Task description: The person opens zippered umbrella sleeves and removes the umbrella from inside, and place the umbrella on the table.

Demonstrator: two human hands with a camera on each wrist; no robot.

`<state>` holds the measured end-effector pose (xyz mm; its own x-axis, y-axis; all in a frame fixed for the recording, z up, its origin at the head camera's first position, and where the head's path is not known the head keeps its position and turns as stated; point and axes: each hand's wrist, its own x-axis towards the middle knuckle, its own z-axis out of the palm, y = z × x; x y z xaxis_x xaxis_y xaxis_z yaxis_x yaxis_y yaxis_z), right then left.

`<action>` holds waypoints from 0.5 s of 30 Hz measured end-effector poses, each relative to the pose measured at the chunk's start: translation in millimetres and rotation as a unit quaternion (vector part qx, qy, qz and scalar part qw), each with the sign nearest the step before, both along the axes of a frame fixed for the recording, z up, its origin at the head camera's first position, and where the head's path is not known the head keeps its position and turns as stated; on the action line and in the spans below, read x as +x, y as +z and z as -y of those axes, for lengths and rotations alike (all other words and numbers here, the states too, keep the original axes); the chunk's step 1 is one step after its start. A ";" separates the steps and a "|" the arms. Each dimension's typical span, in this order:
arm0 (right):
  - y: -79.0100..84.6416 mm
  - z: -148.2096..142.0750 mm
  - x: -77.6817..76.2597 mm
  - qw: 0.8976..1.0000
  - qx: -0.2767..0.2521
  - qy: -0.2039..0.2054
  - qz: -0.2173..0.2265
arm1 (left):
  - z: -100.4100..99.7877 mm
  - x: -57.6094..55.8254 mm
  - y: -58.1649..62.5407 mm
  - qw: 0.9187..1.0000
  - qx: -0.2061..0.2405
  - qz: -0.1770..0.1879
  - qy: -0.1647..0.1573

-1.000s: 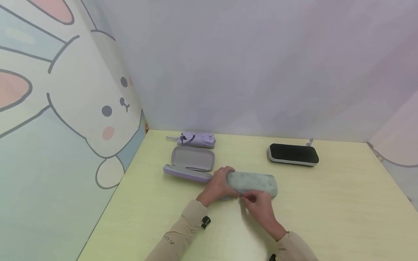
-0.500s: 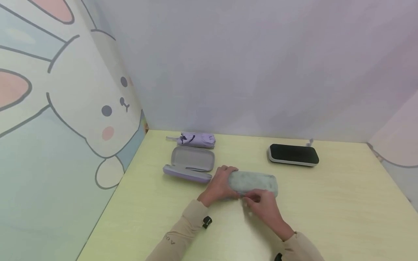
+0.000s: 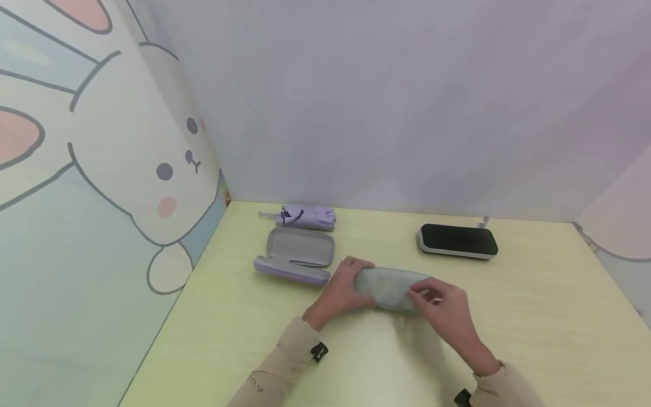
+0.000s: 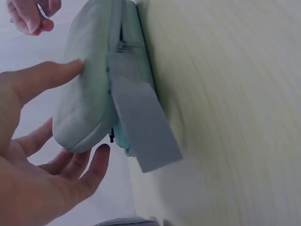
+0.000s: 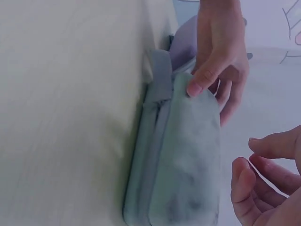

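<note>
Head view: green pouch (image 3: 389,287) lay on the table (image 3: 524,328), left hand (image 3: 342,289) gripping its left end; right hand (image 3: 450,314) loosely curled, apart from it, pinching nothing visible. Risk: pouch could've skidded under a tug if the left grip slackened. Left wrist showed grey strap (image 4: 143,122) and zip (image 4: 121,45); head didn't.

The pale yellow table (image 3: 559,305) bears a folded umbrella (image 3: 308,218) near its back edge, an open purple case (image 3: 300,247) just in front, a green pouch (image 3: 389,287) to the case's right, and a black-topped box (image 3: 458,241) farther back on the right.
</note>
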<state>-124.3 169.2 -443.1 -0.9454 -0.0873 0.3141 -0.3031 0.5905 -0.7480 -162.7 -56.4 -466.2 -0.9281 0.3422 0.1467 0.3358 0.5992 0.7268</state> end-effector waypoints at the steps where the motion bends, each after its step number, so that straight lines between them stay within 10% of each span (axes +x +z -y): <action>1: 3.0 -3.6 -1.0 1.000 0.001 -0.005 -0.009 | 0.5 1.4 0.9 1.000 0.013 -0.006 -0.003; 15: 12.4 -47.8 -18.7 0.998 0.059 -0.015 -0.014 | 7.2 28.4 4.9 0.990 0.102 -0.069 -0.072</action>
<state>-143.0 217.0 -430.8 -0.9390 -0.0968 0.3300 -0.3039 0.6830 -0.6642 -134.4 -63.6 -461.3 -0.8384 0.4188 0.3488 0.5116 0.3839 0.7687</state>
